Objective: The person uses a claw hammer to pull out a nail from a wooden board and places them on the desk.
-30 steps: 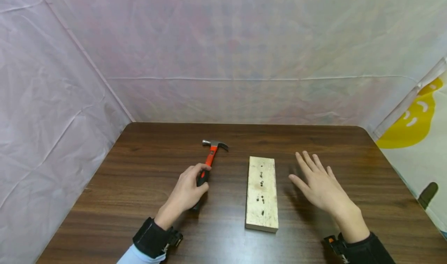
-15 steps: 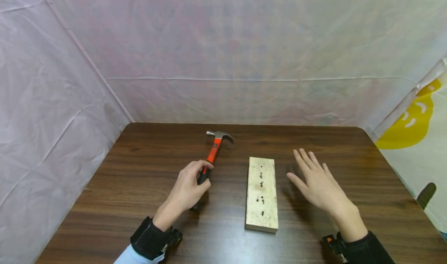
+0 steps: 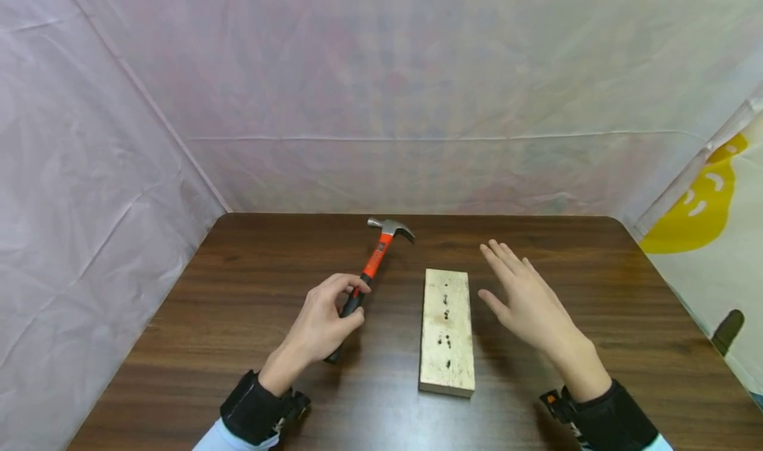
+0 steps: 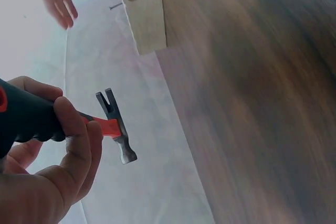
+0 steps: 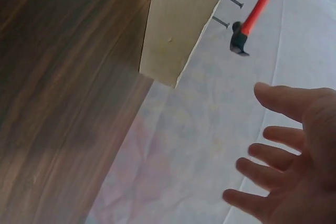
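Observation:
My left hand (image 3: 326, 318) grips a claw hammer (image 3: 375, 257) by its black handle, thumb on one side and fingers curled round the other. Its orange neck and steel head point away from me, up and to the right. In the left wrist view the hammer's claw (image 4: 106, 102) shows its split end. A pale wooden block (image 3: 447, 332) lies lengthwise between my hands, marked with dark holes and nails. The right wrist view shows two nails (image 5: 233, 1) standing out of its upper face. To the block's right, my right hand (image 3: 533, 305) hovers with fingers extended, holding nothing.
The dark brown wooden table (image 3: 286, 239) carries the block. A pale cloth sheet (image 3: 393, 93) hangs behind its far edge and another at the left. A white panel with a yellow shape (image 3: 697, 212) stands at the right.
The hammer has swung up and to the right in my left hand, its head moving nearer the block's far end. My right hand has moved left toward the block. The block has stayed put.

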{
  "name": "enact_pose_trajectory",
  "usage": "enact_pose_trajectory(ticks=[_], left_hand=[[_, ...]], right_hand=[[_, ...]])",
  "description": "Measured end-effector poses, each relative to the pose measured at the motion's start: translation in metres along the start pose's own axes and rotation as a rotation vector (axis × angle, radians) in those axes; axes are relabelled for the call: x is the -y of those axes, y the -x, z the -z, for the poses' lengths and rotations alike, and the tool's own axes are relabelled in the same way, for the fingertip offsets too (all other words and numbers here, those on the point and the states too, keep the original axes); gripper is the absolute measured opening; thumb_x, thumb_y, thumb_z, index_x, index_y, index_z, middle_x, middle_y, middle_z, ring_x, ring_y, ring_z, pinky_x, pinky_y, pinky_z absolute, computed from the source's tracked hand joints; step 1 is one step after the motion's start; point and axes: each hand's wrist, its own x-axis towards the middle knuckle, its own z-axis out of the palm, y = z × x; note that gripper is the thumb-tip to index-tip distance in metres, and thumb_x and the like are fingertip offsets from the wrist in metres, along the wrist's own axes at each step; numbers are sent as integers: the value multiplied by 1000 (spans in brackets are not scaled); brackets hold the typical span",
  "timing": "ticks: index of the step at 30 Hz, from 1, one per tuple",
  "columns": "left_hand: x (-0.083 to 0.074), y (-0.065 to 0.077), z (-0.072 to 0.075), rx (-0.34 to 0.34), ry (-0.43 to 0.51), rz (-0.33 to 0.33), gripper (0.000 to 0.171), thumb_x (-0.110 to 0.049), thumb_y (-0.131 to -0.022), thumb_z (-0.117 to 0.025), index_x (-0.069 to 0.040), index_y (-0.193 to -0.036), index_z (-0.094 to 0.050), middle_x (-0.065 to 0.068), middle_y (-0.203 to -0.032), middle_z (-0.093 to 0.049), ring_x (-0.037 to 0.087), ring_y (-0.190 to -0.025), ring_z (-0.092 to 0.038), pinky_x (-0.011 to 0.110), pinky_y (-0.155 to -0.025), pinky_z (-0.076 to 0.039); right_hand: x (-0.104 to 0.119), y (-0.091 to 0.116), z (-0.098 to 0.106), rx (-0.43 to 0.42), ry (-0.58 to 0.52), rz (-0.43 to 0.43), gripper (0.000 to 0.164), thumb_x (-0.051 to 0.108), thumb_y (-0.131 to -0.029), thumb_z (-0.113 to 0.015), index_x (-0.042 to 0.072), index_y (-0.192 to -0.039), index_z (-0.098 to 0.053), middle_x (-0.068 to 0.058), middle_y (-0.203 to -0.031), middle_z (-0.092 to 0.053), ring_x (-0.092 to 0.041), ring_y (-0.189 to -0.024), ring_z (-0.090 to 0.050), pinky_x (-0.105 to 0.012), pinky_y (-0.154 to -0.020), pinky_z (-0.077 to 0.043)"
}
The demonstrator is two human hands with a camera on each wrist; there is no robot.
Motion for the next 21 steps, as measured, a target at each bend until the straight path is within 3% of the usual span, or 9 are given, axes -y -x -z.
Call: enact_pose_trajectory(ticks=[5,9,15,21], left_hand=[[-7,1,-1,15,33,-27,37,5,-81,-73,-16,-111,-69,-1,-116,-65,16,-89,-61,28,-61,-54],[-14,2,-1,27,82,-65,38,7,-81,-72,-16,-111,-69,0,-120,-65,17,-98,-62,29,-62,-56],[-25,4,-2,82,150,-73,36,7,-82,-72,-15,-111,-69,-1,-121,-64,17,-99,-61,31,-60,-56],[-35,8,-3,147,218,-78,36,7,-84,-72,-17,-112,-68,0,-125,-63,18,-109,-63,34,-74,-61]], right_hand=[[2,-6,-4,-151,18,124,74,6,-87,-81,0,-152,-46,-23,-155,-43,-42,-141,-41,-61,-112,-37],[4,-13,-6,-240,19,213,71,-2,-81,-84,-1,-146,-53,-22,-150,-49,-42,-137,-47,-58,-106,-45],[8,-23,-6,-281,18,288,72,-7,-78,-83,-1,-144,-55,-23,-149,-51,-41,-136,-48,-56,-109,-43],[13,-32,-6,-294,27,345,76,-7,-74,-88,-1,-143,-56,-23,-148,-51,-41,-135,-50,-55,-113,-38]])
